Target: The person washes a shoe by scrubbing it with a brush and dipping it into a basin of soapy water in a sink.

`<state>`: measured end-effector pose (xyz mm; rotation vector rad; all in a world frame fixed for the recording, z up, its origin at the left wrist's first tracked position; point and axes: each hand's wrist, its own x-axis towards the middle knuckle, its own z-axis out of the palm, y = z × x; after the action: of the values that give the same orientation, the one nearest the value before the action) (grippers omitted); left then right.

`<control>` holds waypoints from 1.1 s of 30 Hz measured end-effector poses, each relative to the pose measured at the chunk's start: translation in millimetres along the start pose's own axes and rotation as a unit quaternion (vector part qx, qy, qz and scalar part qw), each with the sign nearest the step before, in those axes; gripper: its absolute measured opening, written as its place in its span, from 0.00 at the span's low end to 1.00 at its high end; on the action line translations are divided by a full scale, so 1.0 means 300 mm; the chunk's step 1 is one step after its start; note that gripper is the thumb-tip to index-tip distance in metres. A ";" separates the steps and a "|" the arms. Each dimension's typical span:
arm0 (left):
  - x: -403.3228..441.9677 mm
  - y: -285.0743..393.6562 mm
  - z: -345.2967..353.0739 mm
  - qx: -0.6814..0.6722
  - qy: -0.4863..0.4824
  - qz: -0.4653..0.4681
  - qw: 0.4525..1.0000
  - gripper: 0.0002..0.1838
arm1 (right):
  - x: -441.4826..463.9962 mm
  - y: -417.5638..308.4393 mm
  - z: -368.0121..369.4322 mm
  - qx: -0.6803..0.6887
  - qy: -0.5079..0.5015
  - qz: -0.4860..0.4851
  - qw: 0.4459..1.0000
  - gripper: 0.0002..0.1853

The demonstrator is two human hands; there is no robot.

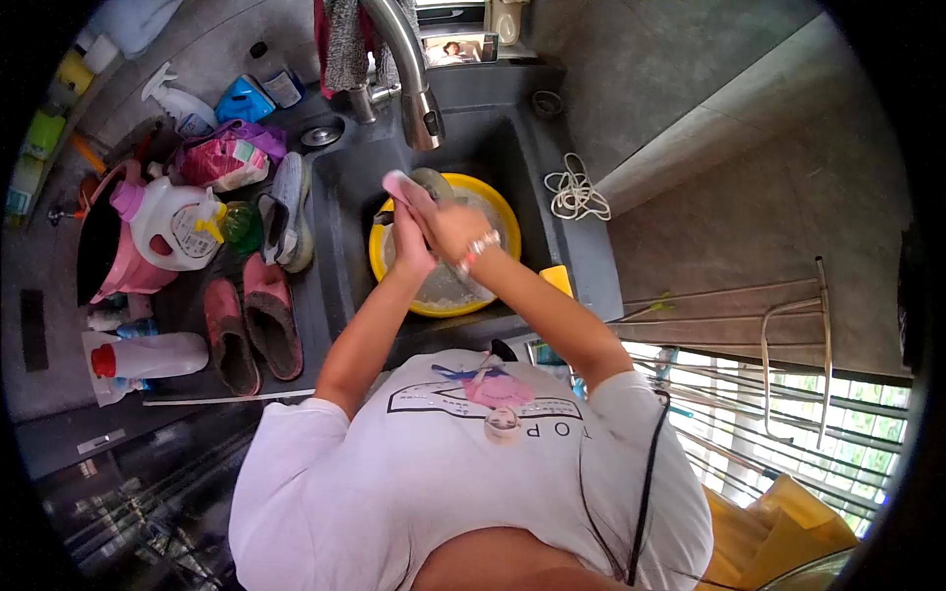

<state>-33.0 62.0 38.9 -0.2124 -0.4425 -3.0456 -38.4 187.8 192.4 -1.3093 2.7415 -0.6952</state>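
Note:
Over a yellow basin [510, 212] of cloudy, sudsy water, my two hands are close together. My left hand [409, 241] is closed around a narrow pinkish item [396, 184], whose pale tip sticks up past the fingers; it may be a slipper, but most of it is hidden. My right hand [461, 231] presses against it from the right, fingers closed, and what it holds is out of sight. A short dark piece [383, 218] juts out left of my left hand. Behind the hands a greyish rounded thing [432, 182] lies in the basin.
The basin stands in a dark sink [345, 167] under a pull-down faucet [424, 123]. On the left counter are pink slippers [273, 320], grey slippers [286, 212], a white detergent jug [177, 227] and a red-capped bottle [158, 355]. Right lie a white cord [576, 189] and a yellow block [557, 280].

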 end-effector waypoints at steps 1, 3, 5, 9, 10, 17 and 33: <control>-0.015 0.013 0.177 0.051 0.170 0.025 0.984 0.32 | -0.068 0.008 0.005 0.004 -0.002 0.002 1.000 0.25; -0.041 0.016 0.366 0.098 0.346 0.031 0.933 0.31 | -0.186 0.033 0.021 -0.003 -0.052 -0.005 0.999 0.26; -0.031 0.014 0.338 0.178 0.334 0.075 0.922 0.31 | -0.183 0.041 0.040 0.010 -0.039 -0.011 0.999 0.27; -0.011 0.049 0.371 0.186 0.324 0.036 0.927 0.33 | -0.006 0.034 0.034 -0.019 0.040 -0.031 0.999 0.23; -0.002 0.034 0.358 0.185 0.323 0.036 0.927 0.33 | 0.024 0.023 0.025 -0.006 0.080 -0.014 0.997 0.23; 0.026 0.074 0.302 0.167 0.268 0.106 0.943 0.31 | -0.146 0.065 0.071 0.097 0.052 0.006 0.994 0.23; -0.107 -0.029 0.280 0.269 0.313 -0.001 0.911 0.31 | -0.238 0.100 0.069 0.057 0.001 -0.008 0.998 0.22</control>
<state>9.0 95.5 111.6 0.7548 -1.1518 -2.6266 -10.0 249.5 149.8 -1.3100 2.6519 -0.8404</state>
